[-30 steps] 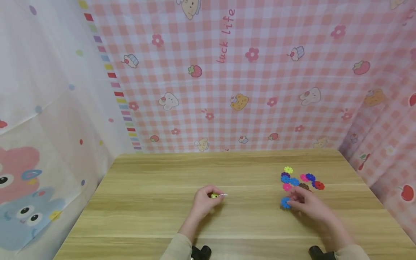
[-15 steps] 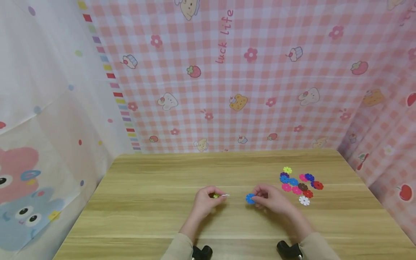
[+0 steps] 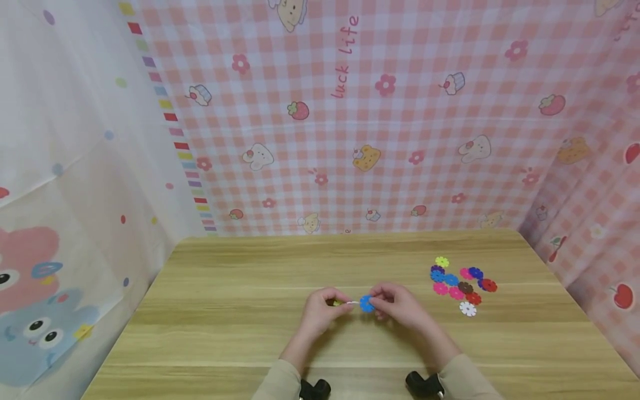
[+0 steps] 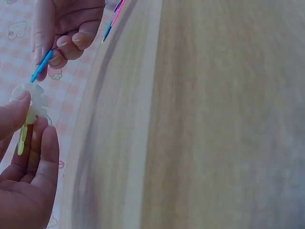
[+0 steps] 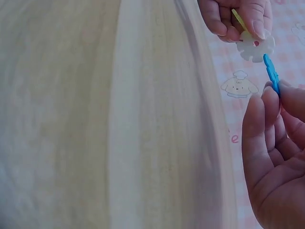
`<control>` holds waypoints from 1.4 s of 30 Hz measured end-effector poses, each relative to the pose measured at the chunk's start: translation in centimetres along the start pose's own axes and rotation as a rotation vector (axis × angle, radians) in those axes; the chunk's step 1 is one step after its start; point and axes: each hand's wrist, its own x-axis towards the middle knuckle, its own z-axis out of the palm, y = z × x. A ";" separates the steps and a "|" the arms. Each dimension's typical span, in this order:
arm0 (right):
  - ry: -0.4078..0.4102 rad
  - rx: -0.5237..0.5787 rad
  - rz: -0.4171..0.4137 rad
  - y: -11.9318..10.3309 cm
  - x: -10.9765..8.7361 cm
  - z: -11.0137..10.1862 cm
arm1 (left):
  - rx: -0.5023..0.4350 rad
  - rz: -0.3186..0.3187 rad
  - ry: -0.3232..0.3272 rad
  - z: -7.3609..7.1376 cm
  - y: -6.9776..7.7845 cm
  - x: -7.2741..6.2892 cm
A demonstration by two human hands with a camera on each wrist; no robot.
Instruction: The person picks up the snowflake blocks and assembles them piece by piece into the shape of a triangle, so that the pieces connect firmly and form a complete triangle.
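My left hand (image 3: 320, 311) pinches a white notched plastic disc (image 5: 256, 46) between thumb and fingertips. A yellow notched disc (image 4: 22, 138) is joined to it crosswise, partly hidden by the fingers. From the right, my right hand (image 3: 398, 305) pinches a blue notched disc (image 3: 366, 304) by its edge. In both wrist views the blue disc is seen nearly edge-on, its front edge right at the rim of the white disc. Both hands are over the middle of the wooden table (image 3: 240, 333).
On the right of the table lie several loose notched discs, among them a yellow one (image 3: 442, 261), a brown one (image 3: 465, 288), a red one (image 3: 473, 299) and a white one (image 3: 468, 309). A pink checked curtain (image 3: 320, 139) hangs behind the table.
My right hand has carried the blue disc leftward from beside the loose discs up to the white disc. The left hand has shifted only slightly to the right.
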 end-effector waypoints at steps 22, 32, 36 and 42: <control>0.068 0.053 0.076 -0.5 0.7 1.7 | 0.042 -0.028 0.040 -0.2 0.3 0.1; 0.056 0.086 0.093 -0.1 1.0 2.1 | 0.049 -0.015 0.030 -0.5 -0.3 0.1; 0.068 0.100 0.119 -0.2 1.2 2.4 | 0.040 -0.015 0.035 -0.5 -0.6 0.2; 0.078 0.177 0.142 -0.4 1.5 2.6 | 0.028 -0.020 0.037 -0.6 -0.7 0.5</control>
